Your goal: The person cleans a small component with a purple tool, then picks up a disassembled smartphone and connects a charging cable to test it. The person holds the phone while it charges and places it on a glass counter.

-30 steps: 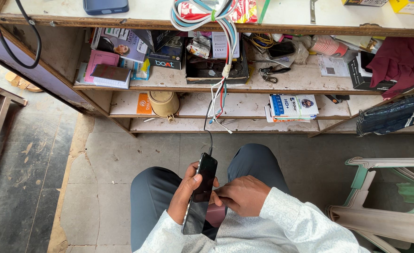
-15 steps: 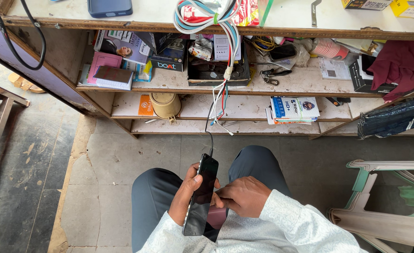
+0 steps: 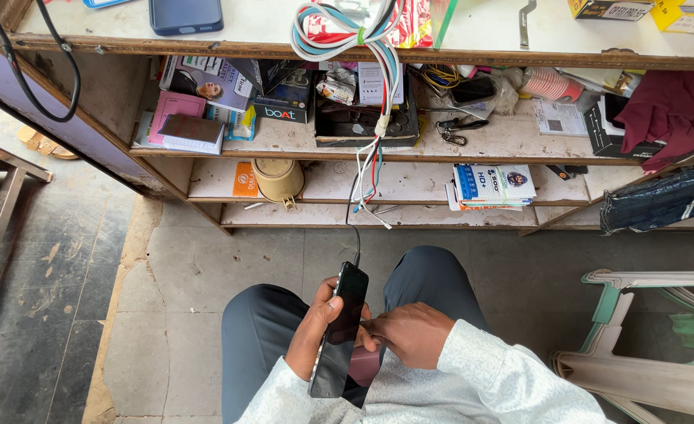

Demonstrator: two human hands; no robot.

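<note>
Head view, lower centre: left hand [image 3: 313,330] fingers wrap a black phone [image 3: 340,330] on its cable [image 3: 355,235], right hand [image 3: 411,334] fingers curled behind it, likely working its back

1. Two hands: the left hand [image 3: 319,326] and the right hand [image 3: 411,334], both below the wooden shelf unit [image 3: 323,149].
2. Three phones: one black phone [image 3: 340,330] in front of the shelf unit, one blue phone [image 3: 186,13] on its top board, one dark phone [image 3: 472,89] on its upper shelf.
3. One bundle of striped cables [image 3: 347,35] hanging over the top board's front edge.
4. One brass-coloured pot [image 3: 278,179] on the middle shelf.
5. One stack of blue-and-white packets [image 3: 492,186] on the same shelf, right of the pot.
6. One maroon cloth [image 3: 668,110] at the unit's right end.
7. One pale green plastic chair [image 3: 653,338] to the lower right of the unit.
</note>
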